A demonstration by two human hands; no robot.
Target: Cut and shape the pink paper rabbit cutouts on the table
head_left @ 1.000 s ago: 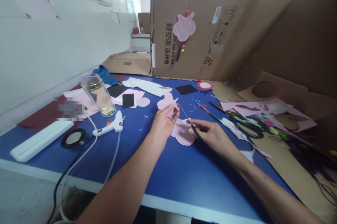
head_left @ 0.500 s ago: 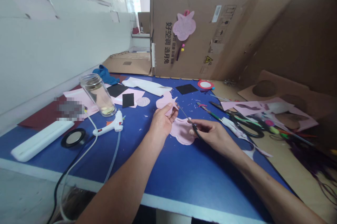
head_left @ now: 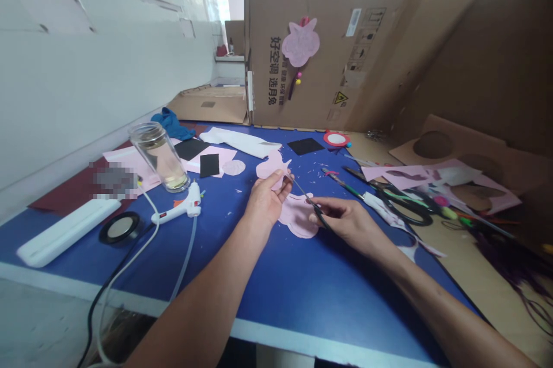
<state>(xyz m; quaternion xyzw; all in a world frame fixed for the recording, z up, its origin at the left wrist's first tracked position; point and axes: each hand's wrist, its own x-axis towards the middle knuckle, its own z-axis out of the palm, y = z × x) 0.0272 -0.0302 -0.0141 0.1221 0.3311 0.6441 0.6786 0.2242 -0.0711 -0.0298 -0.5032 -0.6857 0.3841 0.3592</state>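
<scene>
My left hand (head_left: 268,196) pinches a pink cut-out (head_left: 270,166) with a wavy outline, held above the blue table. Closed around the dark handles of a slim pair of scissors (head_left: 318,212) is my right hand (head_left: 341,215). The thin blades point up and left, with their tips at the cut-out's edge near my left fingers. Whether the blades are parted is too fine to tell. Below both hands, a second pink scalloped piece (head_left: 299,223) lies flat on the table, partly covered by my fingers.
To the left are a glue gun (head_left: 181,208), a glass jar (head_left: 162,158), a tape roll (head_left: 120,227) and a long white box (head_left: 69,232). Large black scissors (head_left: 406,212) and pink scraps (head_left: 440,181) lie right. A cardboard box (head_left: 337,57) stands behind.
The hands, cut-out and scissors stay almost in place; the scissor tips shift very slightly along the cut-out's edge. The whole view moves a little.
</scene>
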